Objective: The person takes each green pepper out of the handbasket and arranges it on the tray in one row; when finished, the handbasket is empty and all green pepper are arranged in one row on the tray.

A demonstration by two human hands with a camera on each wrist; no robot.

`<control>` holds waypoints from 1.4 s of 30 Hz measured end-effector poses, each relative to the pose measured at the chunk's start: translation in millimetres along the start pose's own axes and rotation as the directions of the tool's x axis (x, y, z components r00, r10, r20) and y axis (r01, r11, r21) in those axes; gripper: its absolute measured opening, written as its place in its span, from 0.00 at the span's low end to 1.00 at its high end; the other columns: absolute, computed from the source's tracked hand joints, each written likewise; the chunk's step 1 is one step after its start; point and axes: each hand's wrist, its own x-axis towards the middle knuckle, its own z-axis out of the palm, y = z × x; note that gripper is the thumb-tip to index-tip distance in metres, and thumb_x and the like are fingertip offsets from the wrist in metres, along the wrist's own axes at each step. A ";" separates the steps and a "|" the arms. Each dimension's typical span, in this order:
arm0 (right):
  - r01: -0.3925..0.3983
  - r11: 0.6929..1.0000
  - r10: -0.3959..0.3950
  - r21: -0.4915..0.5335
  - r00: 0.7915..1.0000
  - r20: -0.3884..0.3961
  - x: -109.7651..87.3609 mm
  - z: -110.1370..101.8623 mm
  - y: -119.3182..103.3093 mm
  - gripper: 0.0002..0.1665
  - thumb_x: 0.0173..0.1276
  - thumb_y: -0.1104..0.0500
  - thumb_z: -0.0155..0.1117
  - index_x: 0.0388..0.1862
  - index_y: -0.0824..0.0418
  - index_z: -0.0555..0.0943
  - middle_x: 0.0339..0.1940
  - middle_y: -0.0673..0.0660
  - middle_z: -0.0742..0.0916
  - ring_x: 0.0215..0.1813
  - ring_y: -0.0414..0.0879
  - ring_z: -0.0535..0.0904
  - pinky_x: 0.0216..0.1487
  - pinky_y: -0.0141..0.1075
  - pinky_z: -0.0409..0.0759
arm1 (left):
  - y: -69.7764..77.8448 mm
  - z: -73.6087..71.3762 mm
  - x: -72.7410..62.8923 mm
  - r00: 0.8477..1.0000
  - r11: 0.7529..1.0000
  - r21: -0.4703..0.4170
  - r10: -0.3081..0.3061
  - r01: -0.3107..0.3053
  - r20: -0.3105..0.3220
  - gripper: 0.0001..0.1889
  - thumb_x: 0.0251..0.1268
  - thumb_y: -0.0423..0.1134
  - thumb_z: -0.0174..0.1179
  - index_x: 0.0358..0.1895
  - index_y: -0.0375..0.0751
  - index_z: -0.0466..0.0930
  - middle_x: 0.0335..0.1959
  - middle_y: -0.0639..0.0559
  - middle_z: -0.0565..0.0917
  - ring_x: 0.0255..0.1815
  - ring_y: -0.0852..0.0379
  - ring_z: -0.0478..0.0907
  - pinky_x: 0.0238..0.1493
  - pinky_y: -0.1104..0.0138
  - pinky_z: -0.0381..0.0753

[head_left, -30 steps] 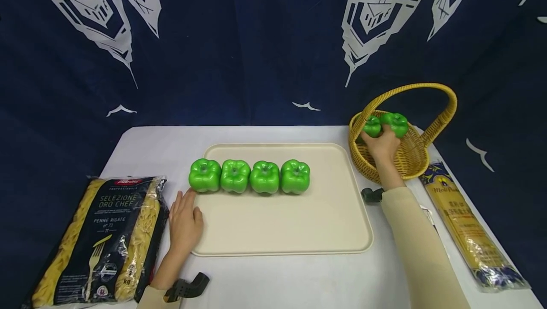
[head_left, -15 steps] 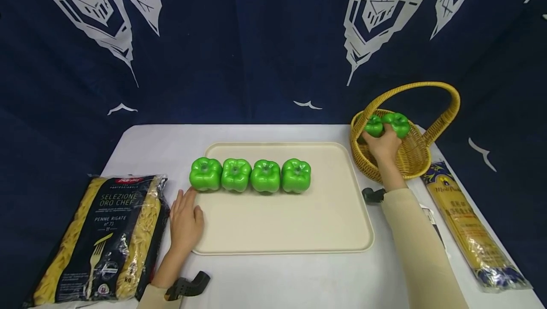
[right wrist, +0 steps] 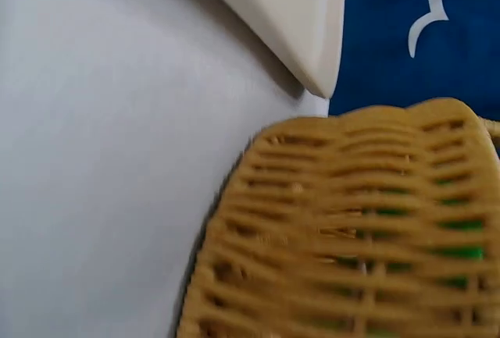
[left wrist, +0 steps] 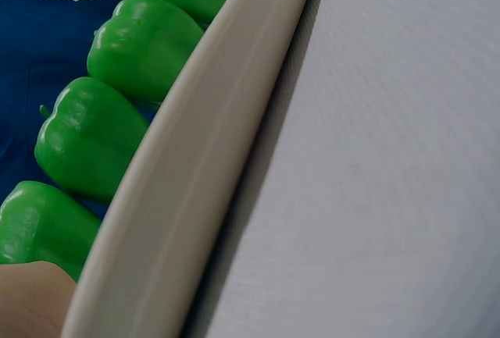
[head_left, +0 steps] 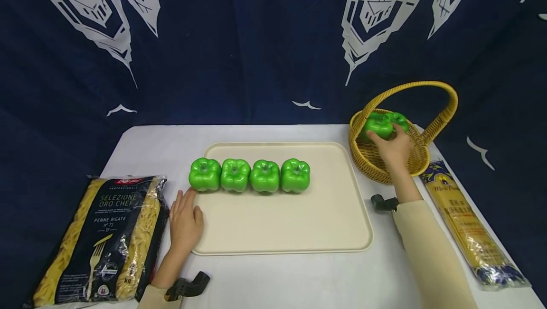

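Note:
My right hand (head_left: 394, 150) is inside the wicker basket (head_left: 372, 166), its thumb and fingers gripping a green bell pepper (head_left: 379, 126). Behind those fingers a second pepper (head_left: 399, 119) is partly hidden. In the right wrist view only the woven basket side (right wrist: 336, 221) shows, with green through its gaps; the hand is out of sight. Several green peppers (head_left: 265, 176) stand in a row across the cream tray (head_left: 282, 223). My left hand (head_left: 185, 221) rests at the tray's left edge, fingers extended, fingertips by the leftmost pepper (head_left: 205, 174). The left wrist view shows the tray rim (left wrist: 195, 151) beside the row.
A large bag of penne (head_left: 100, 240) lies on the left of the white table (head_left: 316, 280). To the right, a long pack of yellow pasta (head_left: 470, 228) lies near the table edge. The basket's tall handle (head_left: 410, 86) arches over its opening. A dark blue cloth (head_left: 243, 52) hangs behind.
My right hand has shifted slightly right and back toward me; the gripped pepper has moved right, now overlapping the other pepper in the basket. The left hand and the row stay put.

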 end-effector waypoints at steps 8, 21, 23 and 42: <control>0.004 1.000 -0.005 -0.015 0.999 -0.048 -10.2 -22.7 13.1 0.47 0.63 0.40 0.65 0.75 0.60 0.63 0.62 0.67 0.78 0.57 0.57 0.75 0.58 0.48 0.72 | -1.2 -0.2 -0.8 1.000 1.000 0.004 -0.001 0.001 0.002 0.23 0.62 0.23 0.48 0.63 0.23 0.69 0.67 0.27 0.70 0.74 0.27 0.55 0.73 0.39 0.49; -0.051 0.999 0.050 -0.006 0.987 -0.151 -41.2 -67.9 19.7 0.44 0.61 0.39 0.67 0.74 0.49 0.66 0.66 0.58 0.78 0.56 0.44 0.78 0.43 0.23 0.72 | -0.6 -0.1 0.3 1.000 1.000 0.002 -0.003 0.003 0.004 0.23 0.63 0.23 0.47 0.63 0.23 0.69 0.67 0.28 0.69 0.74 0.28 0.55 0.73 0.39 0.49; -0.062 0.998 0.059 -0.012 0.986 -0.158 -47.1 -73.9 19.4 0.44 0.61 0.38 0.67 0.74 0.47 0.66 0.66 0.57 0.77 0.59 0.44 0.77 0.45 0.23 0.72 | -0.5 -0.1 0.6 1.000 1.000 0.005 -0.001 0.001 0.002 0.23 0.63 0.23 0.47 0.63 0.23 0.69 0.67 0.28 0.70 0.74 0.28 0.55 0.73 0.39 0.49; 0.144 0.989 -0.147 0.040 0.986 0.074 -106.7 -51.1 -1.3 0.45 0.61 0.48 0.71 0.72 0.64 0.67 0.62 0.68 0.80 0.60 0.54 0.80 0.39 0.11 0.69 | -1.2 -0.4 -0.1 1.000 1.000 -0.010 0.008 -0.008 -0.006 0.23 0.63 0.23 0.47 0.63 0.22 0.69 0.67 0.28 0.70 0.74 0.28 0.54 0.73 0.39 0.49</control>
